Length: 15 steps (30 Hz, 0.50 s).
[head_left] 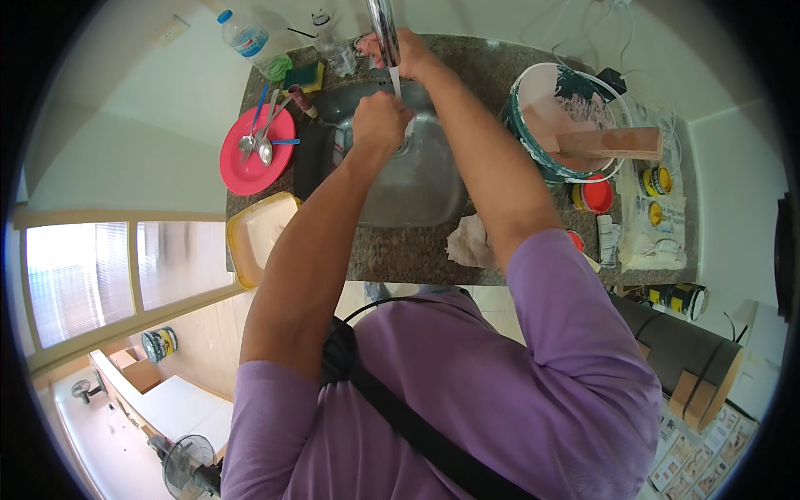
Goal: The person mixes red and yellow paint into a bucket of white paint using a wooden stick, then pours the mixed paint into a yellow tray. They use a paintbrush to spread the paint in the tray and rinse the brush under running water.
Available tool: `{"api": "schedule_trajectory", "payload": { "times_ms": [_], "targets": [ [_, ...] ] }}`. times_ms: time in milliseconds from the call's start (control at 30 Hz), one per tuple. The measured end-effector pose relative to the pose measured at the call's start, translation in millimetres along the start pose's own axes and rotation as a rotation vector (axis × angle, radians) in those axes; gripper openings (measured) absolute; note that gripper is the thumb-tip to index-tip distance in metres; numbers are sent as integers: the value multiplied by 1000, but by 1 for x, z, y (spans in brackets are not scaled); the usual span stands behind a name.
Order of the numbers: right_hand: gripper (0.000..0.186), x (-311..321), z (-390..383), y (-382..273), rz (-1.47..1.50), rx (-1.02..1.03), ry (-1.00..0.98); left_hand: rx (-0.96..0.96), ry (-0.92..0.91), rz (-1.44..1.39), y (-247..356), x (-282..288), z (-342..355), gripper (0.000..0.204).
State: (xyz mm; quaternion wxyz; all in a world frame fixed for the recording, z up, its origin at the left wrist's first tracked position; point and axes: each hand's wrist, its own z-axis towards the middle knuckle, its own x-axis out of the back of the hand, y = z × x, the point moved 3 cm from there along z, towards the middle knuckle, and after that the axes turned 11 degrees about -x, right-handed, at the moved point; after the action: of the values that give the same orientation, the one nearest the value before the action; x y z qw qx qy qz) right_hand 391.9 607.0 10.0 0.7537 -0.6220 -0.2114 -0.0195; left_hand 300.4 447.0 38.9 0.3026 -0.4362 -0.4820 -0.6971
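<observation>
A chrome faucet (383, 33) hangs over the metal sink (417, 196), with a white stream of water falling from its mouth. My left hand (382, 121) is closed just below the stream, over the basin; whatever its fingers hold is hidden. Behind the spout, my right hand (410, 57) reaches across to the left with curled fingers. The spout covers part of it, and what it grips cannot be made out. Close to its fingertips stands a clear plastic bottle (335, 55). A green and yellow sponge (305, 78) lies by the sink's far left corner.
Left of the sink are a pink plate (242, 177) with spoons and a yellowish tub (247, 229). A blue-capped bottle (248, 40) stands behind them. To the right, a paint-smeared bucket (533, 117) carries a wooden board (612, 143). A crumpled cloth (472, 243) lies near the front edge.
</observation>
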Motion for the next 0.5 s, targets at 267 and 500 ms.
{"api": "schedule_trajectory", "payload": {
  "times_ms": [267, 500],
  "targets": [
    [33, -2, 31, 27, -148, 11, 69, 125, -127, 171, -12, -30, 20, 37],
    [36, 8, 28, 29, -69, -25, 57, 97, -131, -17, 3, -21, 25, 31]
  ]
}}
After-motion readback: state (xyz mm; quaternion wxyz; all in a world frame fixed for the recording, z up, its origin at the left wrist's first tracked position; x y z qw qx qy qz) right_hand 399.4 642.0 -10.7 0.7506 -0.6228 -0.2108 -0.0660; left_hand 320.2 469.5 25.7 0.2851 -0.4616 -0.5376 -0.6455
